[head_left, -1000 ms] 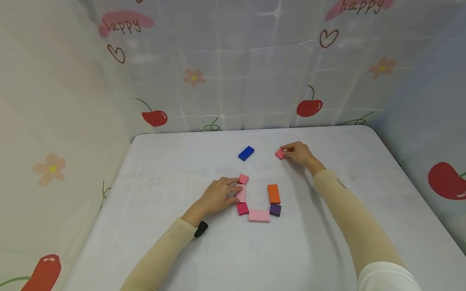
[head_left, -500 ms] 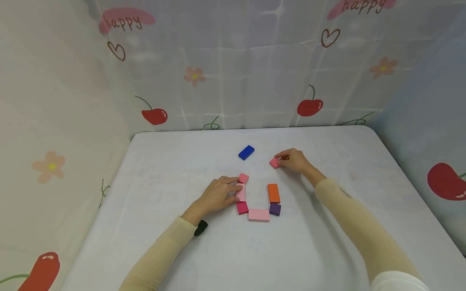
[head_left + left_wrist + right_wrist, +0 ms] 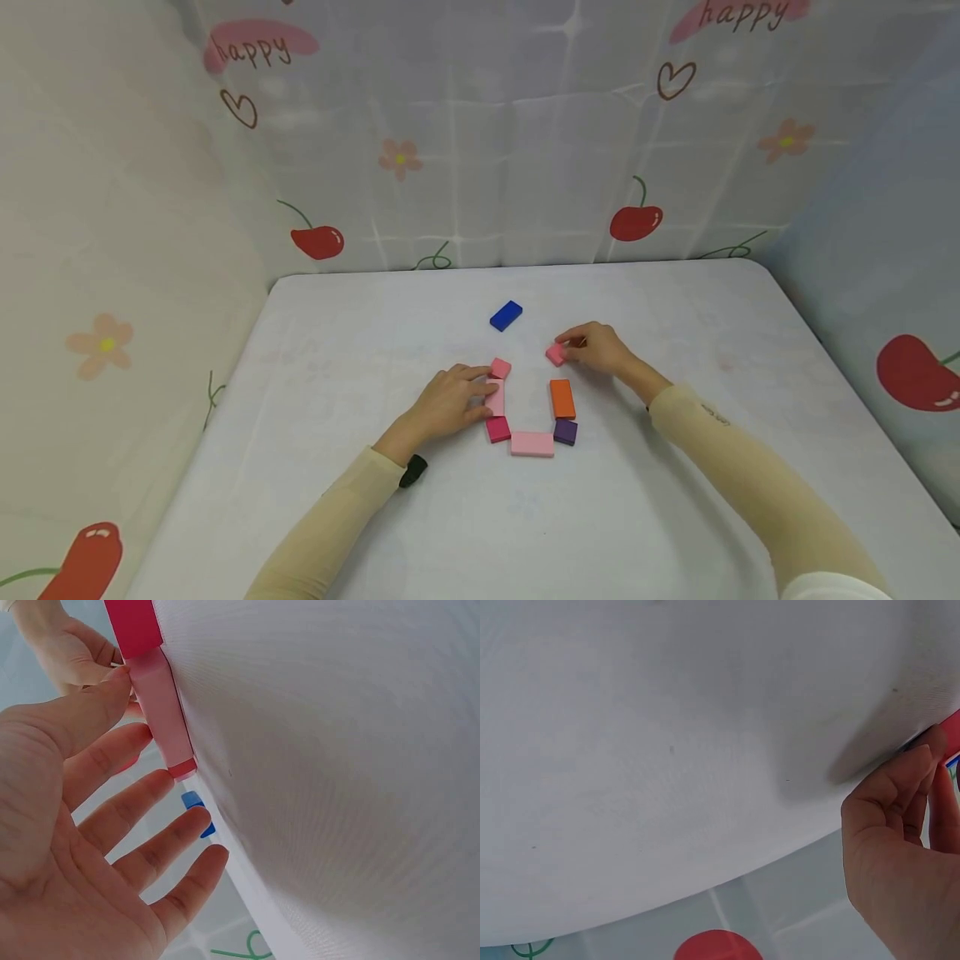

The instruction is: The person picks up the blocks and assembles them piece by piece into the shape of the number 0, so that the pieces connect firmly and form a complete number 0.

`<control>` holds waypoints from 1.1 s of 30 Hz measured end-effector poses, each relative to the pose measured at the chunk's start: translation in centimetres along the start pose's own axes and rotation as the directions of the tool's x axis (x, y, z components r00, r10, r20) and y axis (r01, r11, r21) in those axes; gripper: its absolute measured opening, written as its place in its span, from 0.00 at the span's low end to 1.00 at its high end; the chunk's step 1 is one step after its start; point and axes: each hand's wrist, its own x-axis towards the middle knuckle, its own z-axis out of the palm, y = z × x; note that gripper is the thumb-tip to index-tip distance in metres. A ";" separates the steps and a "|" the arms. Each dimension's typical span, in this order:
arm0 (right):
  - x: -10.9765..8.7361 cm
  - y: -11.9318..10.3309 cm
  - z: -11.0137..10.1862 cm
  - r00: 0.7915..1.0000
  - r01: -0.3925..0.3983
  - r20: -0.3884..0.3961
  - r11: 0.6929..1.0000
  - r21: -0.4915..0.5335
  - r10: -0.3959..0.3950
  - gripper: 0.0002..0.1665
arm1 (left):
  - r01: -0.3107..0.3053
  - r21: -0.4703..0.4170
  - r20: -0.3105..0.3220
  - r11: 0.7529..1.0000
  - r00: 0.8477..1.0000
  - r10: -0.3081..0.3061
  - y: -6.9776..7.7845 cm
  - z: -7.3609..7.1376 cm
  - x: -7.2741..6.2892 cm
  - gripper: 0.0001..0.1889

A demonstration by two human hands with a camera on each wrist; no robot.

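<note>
My right hand (image 3: 597,348) pinches a small coral-pink block (image 3: 555,354) between thumb and fingertips, just beyond the orange block (image 3: 562,399). With fingers loosely spread, my left hand (image 3: 446,402) touches the side of an upright-running light pink block (image 3: 495,398); its index fingertip lies at a small pink block (image 3: 500,368). In the left wrist view the thumb and fingertips line the edge of the light pink block (image 3: 161,712). A crimson block (image 3: 498,429), another light pink block (image 3: 532,444) and a dark purple block (image 3: 566,432) continue the U-shaped row.
A blue block (image 3: 506,316) lies apart toward the back of the white table (image 3: 360,325). Behind the table hangs a printed curtain (image 3: 502,125) with cherries and flowers, and similar sheets flank both sides.
My right hand has carried the coral-pink block toward me and to the left, from beside the blue block to near the orange one. My left hand has stayed in place.
</note>
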 end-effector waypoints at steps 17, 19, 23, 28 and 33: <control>-0.8 -0.1 1.0 0.998 0.059 -0.033 0.998 0.024 -0.058 0.16 | 0.006 -0.010 -0.002 1.000 1.000 -0.006 0.0 0.1 0.0 0.24; -1.0 -0.1 1.1 0.997 0.069 -0.033 0.997 0.020 -0.069 0.16 | 0.007 -0.008 -0.003 1.000 1.000 -0.007 0.0 0.1 0.0 0.24; -1.1 -0.1 1.2 0.997 0.074 -0.031 0.997 0.014 -0.073 0.16 | 0.011 -0.006 0.002 1.000 1.000 -0.011 0.1 0.1 0.0 0.24; -1.4 -0.2 1.2 0.996 0.085 -0.030 0.996 0.017 -0.084 0.16 | 0.013 -0.018 0.001 1.000 1.000 -0.013 0.1 0.1 -0.1 0.23; -1.5 -0.2 1.2 0.995 0.092 -0.030 0.996 0.018 -0.092 0.15 | 0.009 -0.022 -0.008 1.000 1.000 -0.009 0.0 0.1 -0.1 0.23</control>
